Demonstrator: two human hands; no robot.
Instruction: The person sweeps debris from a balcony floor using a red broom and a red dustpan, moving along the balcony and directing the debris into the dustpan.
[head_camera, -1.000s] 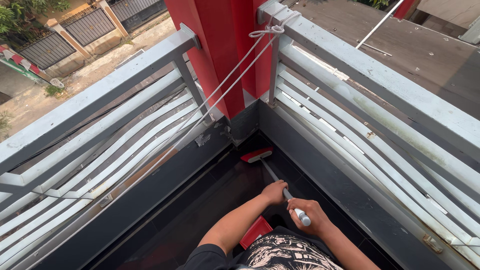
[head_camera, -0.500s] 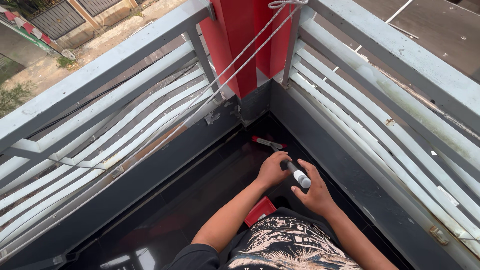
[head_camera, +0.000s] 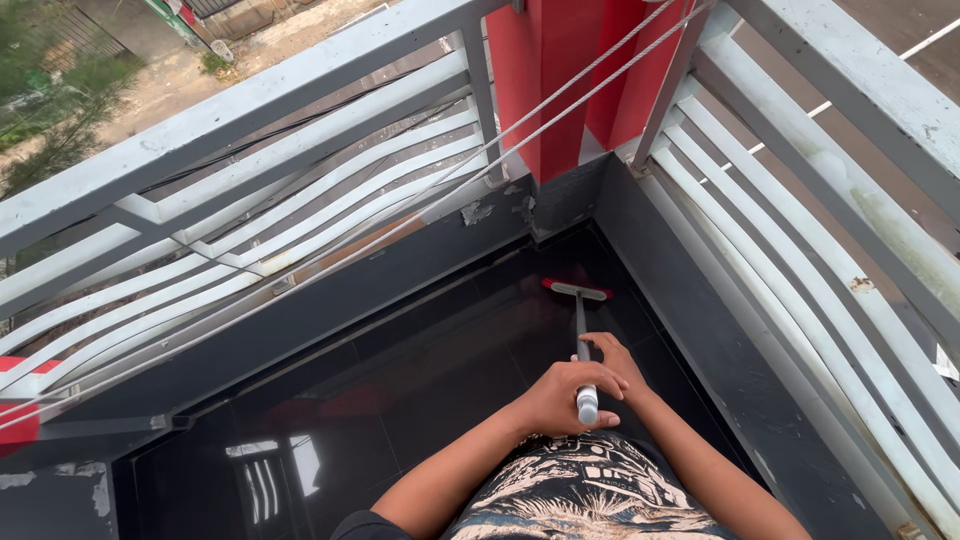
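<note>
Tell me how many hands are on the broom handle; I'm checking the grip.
2. The left hand wraps the grey broom handle near its top end; the right hand holds it just beyond, partly hidden behind the left.

From my seat I see the broom (head_camera: 581, 330) under my hands: a red head with a pale strip along its top, a grey metal handle and a white cap at the end that my left hand (head_camera: 562, 396) wraps. My right hand (head_camera: 608, 355) sits just ahead on the grey shaft. Beneath both hands the floor tiles (head_camera: 420, 400) are glossy black with whitish reflections. Ahead of the hands the corner post (head_camera: 560, 70) is bright red, and the railing (head_camera: 250, 200) to either side is pale grey-white with rusty specks. Two light grey ropes (head_camera: 560, 105) cross it. Below my wrists my shirt (head_camera: 585, 495) is black with a cream printed pattern.
</note>
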